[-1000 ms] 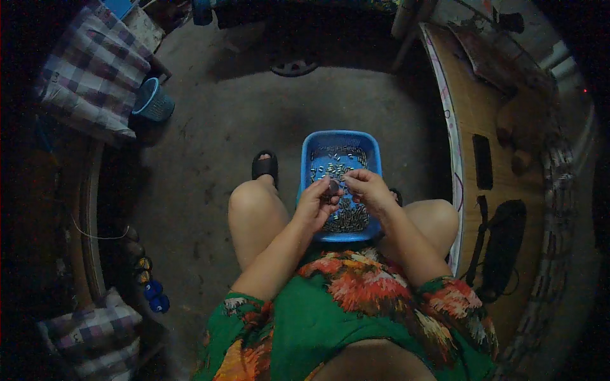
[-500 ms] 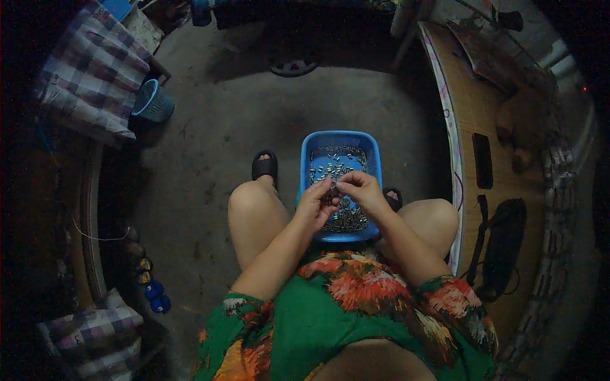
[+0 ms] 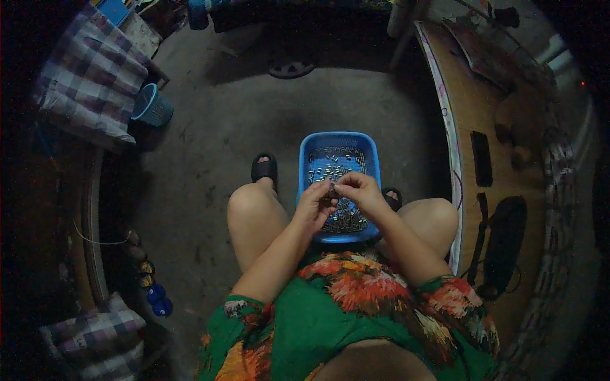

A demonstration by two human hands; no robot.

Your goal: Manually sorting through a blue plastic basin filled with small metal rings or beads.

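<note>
Between my knees stands a blue plastic basket [image 3: 375, 152] with mesh sides and bottom. Many small shiny metal cylinders [image 3: 346, 220] lie in it, heaped thickest at the near end and scattered toward the far end. My left hand [image 3: 315, 202] is closed above the basket's middle, its fingers curled round some small dark metal pieces. Close against it, my right hand [image 3: 359, 189] pinches at the same spot with thumb and forefinger. What sits between those fingertips is too small and dim to make out.
A long wooden table [image 3: 464, 120] runs along the right, with a dark flat object [image 3: 481, 159] and a black bag [image 3: 502, 238] on it. At the left are a blue wastebasket [image 3: 153, 106], checked cloth [image 3: 95, 76] and small blue objects [image 3: 159, 300] on the floor.
Both hands stay together over the basket, with only slight finger movement. The whole view has shifted a little.
</note>
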